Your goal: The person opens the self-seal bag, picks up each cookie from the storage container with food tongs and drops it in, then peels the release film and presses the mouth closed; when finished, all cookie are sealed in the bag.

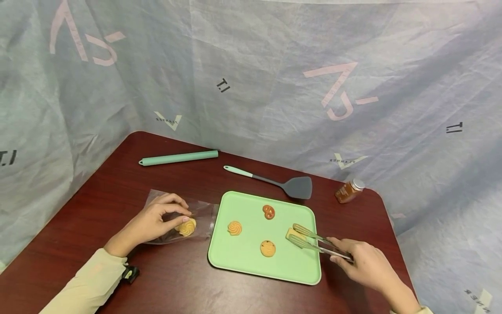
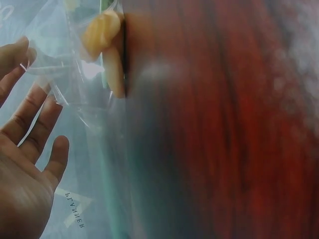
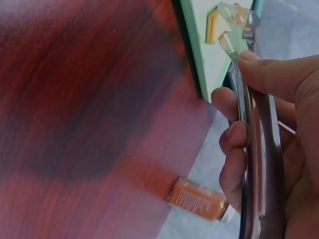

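Left of the green tray [image 1: 237, 258]: left hand [image 1: 161, 220] pinches a clear bag [image 1: 203, 210], a swirled cookie [image 1: 187, 227] inside.
Right of the tray: right hand [image 1: 366, 264] grips tongs [image 1: 310, 245], tips flanking a rectangular cookie [image 1: 291, 233].
Tray's middle: three more cookies [image 1: 268, 248].
Beyond the tray: spatula [image 1: 300, 188], green rod [image 1: 178, 158].

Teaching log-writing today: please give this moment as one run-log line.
left hand: holds clear bag; right hand: holds tongs; tongs: tips at rectangular cookie on green tray; also on tray: pretzel, swirl cookie, speckled cookie

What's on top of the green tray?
A pretzel-shaped cookie, a swirly cookie, a speckled cookie and a rectangular cookie, partly hidden by the tongs. The tray right under the cookies is covered.
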Action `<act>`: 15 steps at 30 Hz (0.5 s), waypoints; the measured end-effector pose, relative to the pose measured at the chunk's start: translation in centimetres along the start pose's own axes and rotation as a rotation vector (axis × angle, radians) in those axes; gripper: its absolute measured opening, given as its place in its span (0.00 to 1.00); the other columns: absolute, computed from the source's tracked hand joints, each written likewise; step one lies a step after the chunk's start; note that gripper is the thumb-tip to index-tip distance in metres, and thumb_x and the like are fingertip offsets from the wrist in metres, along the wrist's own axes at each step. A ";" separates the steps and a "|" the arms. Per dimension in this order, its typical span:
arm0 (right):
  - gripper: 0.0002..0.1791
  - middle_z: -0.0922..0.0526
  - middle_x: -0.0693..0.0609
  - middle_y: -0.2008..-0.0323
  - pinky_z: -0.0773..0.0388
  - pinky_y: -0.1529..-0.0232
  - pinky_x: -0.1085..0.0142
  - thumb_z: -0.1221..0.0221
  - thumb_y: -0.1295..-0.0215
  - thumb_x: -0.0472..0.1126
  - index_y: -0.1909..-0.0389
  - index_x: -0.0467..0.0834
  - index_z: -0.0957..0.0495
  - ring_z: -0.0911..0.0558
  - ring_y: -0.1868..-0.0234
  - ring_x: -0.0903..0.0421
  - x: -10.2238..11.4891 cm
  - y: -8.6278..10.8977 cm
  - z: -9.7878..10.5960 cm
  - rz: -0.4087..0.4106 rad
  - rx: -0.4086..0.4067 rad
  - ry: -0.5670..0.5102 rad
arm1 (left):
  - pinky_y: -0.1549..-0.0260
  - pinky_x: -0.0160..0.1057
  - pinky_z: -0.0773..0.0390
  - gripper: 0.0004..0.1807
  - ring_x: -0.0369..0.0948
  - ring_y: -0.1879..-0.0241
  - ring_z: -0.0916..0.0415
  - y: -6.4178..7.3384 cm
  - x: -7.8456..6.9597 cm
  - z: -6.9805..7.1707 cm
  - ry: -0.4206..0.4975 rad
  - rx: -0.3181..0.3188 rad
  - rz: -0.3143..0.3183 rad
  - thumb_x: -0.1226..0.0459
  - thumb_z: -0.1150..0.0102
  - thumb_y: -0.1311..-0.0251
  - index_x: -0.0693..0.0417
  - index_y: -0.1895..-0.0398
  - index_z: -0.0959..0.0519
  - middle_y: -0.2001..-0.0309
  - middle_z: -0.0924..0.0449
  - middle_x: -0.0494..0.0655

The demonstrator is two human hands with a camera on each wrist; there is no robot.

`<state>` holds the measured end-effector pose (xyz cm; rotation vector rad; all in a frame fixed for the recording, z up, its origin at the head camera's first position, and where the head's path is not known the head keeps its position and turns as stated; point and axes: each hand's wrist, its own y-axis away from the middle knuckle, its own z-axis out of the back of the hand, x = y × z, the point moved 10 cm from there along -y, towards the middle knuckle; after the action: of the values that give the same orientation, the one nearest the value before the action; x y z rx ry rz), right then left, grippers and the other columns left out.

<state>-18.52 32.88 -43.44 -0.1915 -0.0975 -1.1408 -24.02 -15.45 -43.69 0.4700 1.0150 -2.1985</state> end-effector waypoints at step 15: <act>0.24 0.13 0.59 0.60 0.23 0.70 0.61 0.25 0.43 0.46 0.44 0.48 0.14 0.19 0.68 0.64 0.1 -1.3 -0.5 0.001 -0.087 -0.080 | 0.59 0.37 0.32 0.11 0.39 0.54 0.27 0.2 0.1 -0.2 -0.004 0.014 0.015 0.69 0.25 0.44 0.46 0.59 0.10 0.54 0.21 0.37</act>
<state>-19.68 32.18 -43.81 -0.3144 -0.1189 -1.1378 -24.00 -15.42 -43.99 0.4777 0.9916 -2.1935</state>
